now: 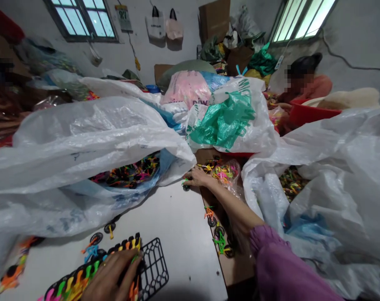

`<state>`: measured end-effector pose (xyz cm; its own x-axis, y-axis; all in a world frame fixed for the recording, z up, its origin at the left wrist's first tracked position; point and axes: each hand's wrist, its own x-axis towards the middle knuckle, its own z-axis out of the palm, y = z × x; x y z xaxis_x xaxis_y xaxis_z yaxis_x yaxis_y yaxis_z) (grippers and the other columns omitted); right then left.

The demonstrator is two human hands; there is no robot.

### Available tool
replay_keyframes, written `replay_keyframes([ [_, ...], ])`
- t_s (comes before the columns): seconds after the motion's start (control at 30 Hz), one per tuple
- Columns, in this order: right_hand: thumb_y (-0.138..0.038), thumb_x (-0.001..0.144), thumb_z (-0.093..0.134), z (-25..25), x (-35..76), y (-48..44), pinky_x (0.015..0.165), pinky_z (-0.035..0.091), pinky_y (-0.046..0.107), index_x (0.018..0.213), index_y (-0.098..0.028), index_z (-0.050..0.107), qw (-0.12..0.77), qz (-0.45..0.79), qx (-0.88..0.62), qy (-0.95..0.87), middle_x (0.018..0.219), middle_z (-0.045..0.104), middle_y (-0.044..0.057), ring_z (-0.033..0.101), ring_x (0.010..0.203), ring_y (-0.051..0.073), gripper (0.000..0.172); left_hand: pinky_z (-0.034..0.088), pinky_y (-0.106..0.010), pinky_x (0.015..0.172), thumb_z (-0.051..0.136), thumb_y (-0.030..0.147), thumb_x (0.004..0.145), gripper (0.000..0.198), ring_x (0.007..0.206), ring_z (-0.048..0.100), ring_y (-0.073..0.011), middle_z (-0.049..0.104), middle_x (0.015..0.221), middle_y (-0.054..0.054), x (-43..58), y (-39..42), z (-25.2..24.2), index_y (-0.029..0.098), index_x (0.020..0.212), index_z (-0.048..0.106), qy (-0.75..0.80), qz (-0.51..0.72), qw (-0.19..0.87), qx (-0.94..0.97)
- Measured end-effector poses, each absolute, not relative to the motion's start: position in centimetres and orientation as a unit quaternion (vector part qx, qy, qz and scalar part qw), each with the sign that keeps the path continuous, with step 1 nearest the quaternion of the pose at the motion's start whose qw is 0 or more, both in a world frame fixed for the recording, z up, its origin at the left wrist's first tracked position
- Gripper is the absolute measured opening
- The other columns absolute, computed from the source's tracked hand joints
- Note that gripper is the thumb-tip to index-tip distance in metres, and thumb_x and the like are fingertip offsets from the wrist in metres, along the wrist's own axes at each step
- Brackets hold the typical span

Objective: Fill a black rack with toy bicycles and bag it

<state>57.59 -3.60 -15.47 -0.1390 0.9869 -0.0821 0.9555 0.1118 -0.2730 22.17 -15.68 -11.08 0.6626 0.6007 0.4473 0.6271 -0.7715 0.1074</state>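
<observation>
My left hand [115,274] rests over a black plastic rack [155,267] at the bottom of the view, fingers bent around a small green and black piece near their tips. Rows of colourful small parts [72,284] stand in the rack's left part; its right end shows bare lattice. My right hand [198,177] reaches forward to the far edge of the white board [177,225], its fingers at a small green part with a black wheel [186,186]. Whether the fingers grip it is hard to tell.
Big white sacks of small parts stand left [99,125] and right [334,167]. Small toy bikes [220,242] lie beside the board's right edge, others [91,248] on its left part. A clear bag [227,173] lies behind. Another person [321,88] sits at the back right.
</observation>
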Motion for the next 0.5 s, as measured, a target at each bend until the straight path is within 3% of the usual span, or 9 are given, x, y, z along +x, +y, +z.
replay_keyframes([
  [0.13, -0.044, 0.083, 0.055, -13.9, 56.9, -8.6, 0.088, 0.035, 0.026, 0.111, -0.022, 0.060, 0.093, 0.196, -0.522, -0.825, 0.110, 0.057, 0.006, 0.052, 0.100, 0.017, 0.036, 0.050, -0.023, 0.068, 0.039, 0.042, 0.088, 0.030, 0.074, 0.064, -0.0134, 0.068, 0.081, 0.000, 22.9, -16.2, -10.1, 0.022, 0.087, 0.062, -0.379, -0.257, -0.047, -0.888],
  [0.27, -0.026, 0.088, 0.048, -12.1, 55.9, -12.9, 0.083, 0.037, 0.024, 0.114, -0.014, 0.057, 0.124, 0.135, -0.590, -0.786, 0.107, 0.057, 0.009, 0.053, 0.095, 0.016, 0.029, 0.048, -0.027, 0.072, 0.040, 0.040, 0.088, 0.029, 0.077, 0.062, -0.0155, 0.067, 0.084, -0.002, 22.8, -16.7, -10.7, 0.020, 0.088, 0.061, -0.397, -0.252, -0.078, -0.879],
  [0.4, -0.015, 0.084, 0.048, -12.9, 54.3, -15.0, 0.080, 0.037, 0.029, 0.095, -0.012, 0.063, 0.020, 0.064, -0.669, -0.740, 0.095, 0.059, 0.012, 0.052, 0.093, 0.023, 0.020, 0.047, -0.030, 0.075, 0.041, 0.039, 0.088, 0.028, 0.081, 0.061, -0.0172, 0.066, 0.085, -0.004, 23.0, -17.1, -10.9, 0.019, 0.088, 0.061, -0.427, -0.248, -0.095, -0.865],
  [0.5, -0.008, 0.082, 0.043, -13.8, 53.3, -15.1, 0.081, 0.036, 0.031, 0.091, -0.010, 0.063, -0.023, 0.035, -0.691, -0.722, 0.095, 0.058, 0.015, 0.050, 0.096, 0.025, 0.022, 0.046, -0.030, 0.075, 0.041, 0.037, 0.088, 0.028, 0.082, 0.060, -0.0174, 0.065, 0.086, -0.006, 23.1, -17.4, -10.5, 0.018, 0.088, 0.062, -0.441, -0.231, -0.113, -0.860],
])
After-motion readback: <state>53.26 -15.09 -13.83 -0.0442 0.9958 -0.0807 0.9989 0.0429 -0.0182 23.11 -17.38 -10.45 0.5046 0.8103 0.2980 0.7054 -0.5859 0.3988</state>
